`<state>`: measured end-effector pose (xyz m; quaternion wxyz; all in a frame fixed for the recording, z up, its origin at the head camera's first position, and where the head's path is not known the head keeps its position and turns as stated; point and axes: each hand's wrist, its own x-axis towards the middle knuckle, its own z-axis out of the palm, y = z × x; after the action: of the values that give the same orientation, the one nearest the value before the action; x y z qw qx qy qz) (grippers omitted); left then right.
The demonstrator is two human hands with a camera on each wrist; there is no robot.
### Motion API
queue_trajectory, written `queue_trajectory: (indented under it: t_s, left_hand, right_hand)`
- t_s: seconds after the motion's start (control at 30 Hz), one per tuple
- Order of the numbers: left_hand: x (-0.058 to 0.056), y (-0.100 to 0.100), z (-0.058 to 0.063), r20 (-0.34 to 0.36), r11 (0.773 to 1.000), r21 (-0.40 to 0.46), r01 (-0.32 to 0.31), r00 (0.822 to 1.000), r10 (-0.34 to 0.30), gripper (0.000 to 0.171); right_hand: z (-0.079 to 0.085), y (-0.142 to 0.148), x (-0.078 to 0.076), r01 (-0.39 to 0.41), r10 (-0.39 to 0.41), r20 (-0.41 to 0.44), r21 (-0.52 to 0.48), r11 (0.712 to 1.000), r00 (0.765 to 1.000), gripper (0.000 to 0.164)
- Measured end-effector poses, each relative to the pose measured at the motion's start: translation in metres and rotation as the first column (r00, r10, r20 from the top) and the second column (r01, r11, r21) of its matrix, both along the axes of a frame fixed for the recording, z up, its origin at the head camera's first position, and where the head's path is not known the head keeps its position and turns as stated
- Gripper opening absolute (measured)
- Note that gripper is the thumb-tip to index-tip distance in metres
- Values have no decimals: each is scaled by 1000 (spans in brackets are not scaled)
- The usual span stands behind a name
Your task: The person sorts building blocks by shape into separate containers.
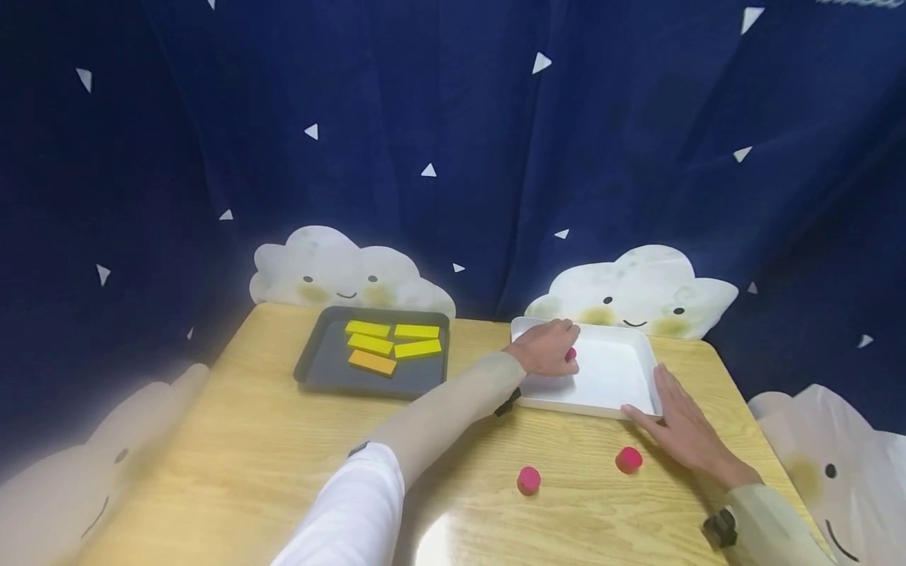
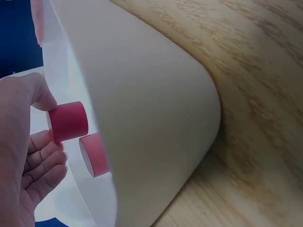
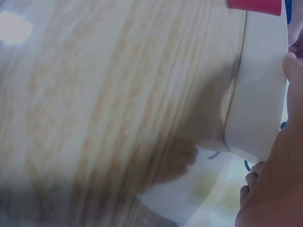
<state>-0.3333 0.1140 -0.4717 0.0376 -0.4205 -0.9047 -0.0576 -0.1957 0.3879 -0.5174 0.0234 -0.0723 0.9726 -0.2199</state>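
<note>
My left hand [image 1: 548, 347] reaches over the left part of a white tray [image 1: 623, 409] and pinches a red cylinder [image 2: 69, 121] between thumb and fingers. A second, paler-looking red cylinder [image 2: 96, 155] shows inside the tray, partly hidden by its wall in the left wrist view. My right hand [image 1: 683, 428] rests against the tray's near right corner, thumb at the front rim and fingers fairly straight along the right side. Two more red cylinders stand on the table in front of the tray: one [image 1: 628, 460] close to my right hand, the other [image 1: 528, 480] further left.
Left of the white tray, a dark grey tray [image 1: 322, 376] holds several yellow blocks [image 1: 418, 348] and one orange block [image 1: 372, 362]. Both trays stand near the back edge of the wooden table [image 1: 283, 464]. A dark blue curtain [image 1: 382, 157] with clouds and triangles hangs behind.
</note>
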Motion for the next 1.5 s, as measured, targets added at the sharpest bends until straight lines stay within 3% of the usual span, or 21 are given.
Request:
queue_trajectory:
  t_s: [0.2, 0.67, 0.9, 1.23, 1.5]
  left_hand:
    - [-2, 1, -4, -21, 1000, -28, 9, 1000, -10, 18]
    - [7, 1, -6, -11, 997, -82, -5, 1000, 4, 17]
    - [7, -1, -1, -67, 998, -65, 14, 998, -18, 21]
    - [31, -13, 22, -40, 997, 15, 80, 996, -79, 23]
    - [52, -33, 35, -14, 996, 26, 85, 996, -85, 24]
  right_hand:
    - [0, 1, 0, 1, -1, 2, -6, 1000, 1000, 112]
    - [-1, 0, 3, -3, 4, 10, -20, 1000, 1000, 112]
    - [-1, 2, 2, 0, 0, 9, -4, 1000, 1000, 110]
    - [-3, 7, 1, 1, -1, 1, 0, 1000, 1000, 112]
    - [1, 3, -4, -3, 3, 4, -2, 1000, 1000, 114]
